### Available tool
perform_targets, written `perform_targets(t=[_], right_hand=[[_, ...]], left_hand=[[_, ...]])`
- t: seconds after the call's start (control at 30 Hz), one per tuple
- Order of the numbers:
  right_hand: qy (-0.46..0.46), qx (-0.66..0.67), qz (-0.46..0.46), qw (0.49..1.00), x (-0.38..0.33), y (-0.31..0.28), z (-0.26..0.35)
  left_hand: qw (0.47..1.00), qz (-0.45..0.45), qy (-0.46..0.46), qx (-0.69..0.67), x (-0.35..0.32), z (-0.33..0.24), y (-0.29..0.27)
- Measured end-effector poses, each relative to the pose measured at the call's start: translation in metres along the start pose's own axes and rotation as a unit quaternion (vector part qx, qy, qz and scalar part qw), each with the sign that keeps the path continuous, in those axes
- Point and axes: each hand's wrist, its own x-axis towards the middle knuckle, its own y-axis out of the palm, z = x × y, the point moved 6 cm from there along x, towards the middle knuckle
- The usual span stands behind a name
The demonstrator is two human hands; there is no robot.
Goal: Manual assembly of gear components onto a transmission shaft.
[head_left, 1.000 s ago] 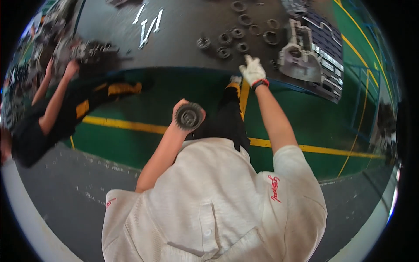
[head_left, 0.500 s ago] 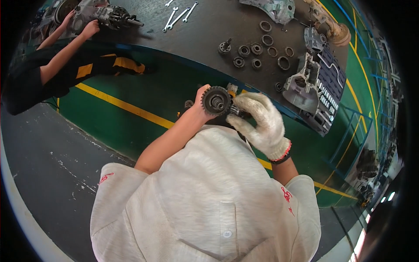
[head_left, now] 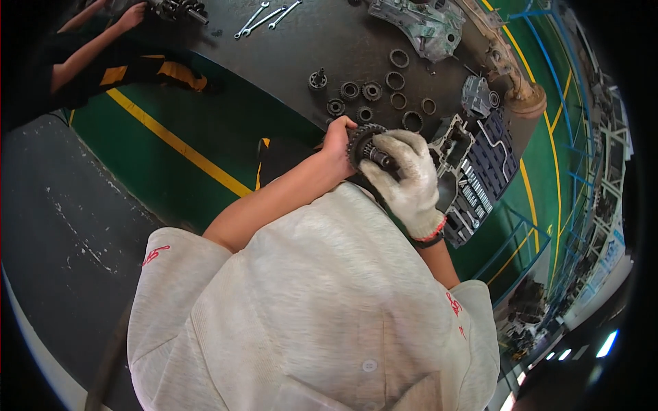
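A dark toothed gear on a shaft (head_left: 361, 140) is held in front of my chest, close to the bench edge. My bare left hand (head_left: 336, 146) is closed around its left side, with the thumb on top and the other fingers mostly hidden behind the gear. In a white knitted glove, my right hand (head_left: 414, 179) curls over the shaft end, thumb below and fingers above. Beyond the gear several loose gears and rings (head_left: 372, 91) lie on the dark bench (head_left: 274, 68), along with a short splined shaft (head_left: 318, 79) standing upright.
Three wrenches (head_left: 264, 22) lie at the far left of the bench. Metal housings (head_left: 425, 31) and an open socket tool case (head_left: 490, 161) occupy its right side. A co-worker's arms (head_left: 96, 48) handle a gear assembly (head_left: 177, 11) at the far left.
The gear has turned: its face pointed at me before, and now the shaft points toward my right glove. My view has shifted, so the bench things sit further left.
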Motion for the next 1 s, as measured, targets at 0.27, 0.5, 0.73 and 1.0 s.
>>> perform_targets(t=[0.27,0.5,0.73,1.0], right_hand=[[0.089,-0.052,0.043,0.994,-0.002,-0.016,-0.016],[0.233,-0.071,0.042,0.969,-0.006,0.005,-0.024],[0.207,-0.096,-0.011,0.973,0.002,0.006,0.024],[0.238,-0.078,-0.003,0.968,-0.006,0.045,0.014]], left_hand=[[0.999,-0.045,0.024,0.004,-0.005,0.003,0.033],[0.99,-0.089,0.094,-0.055,0.023,-0.022,0.007],[0.99,-0.119,0.06,-0.048,0.008,-0.032,-0.007],[0.985,-0.135,0.103,0.002,-0.017,-0.051,-0.01]])
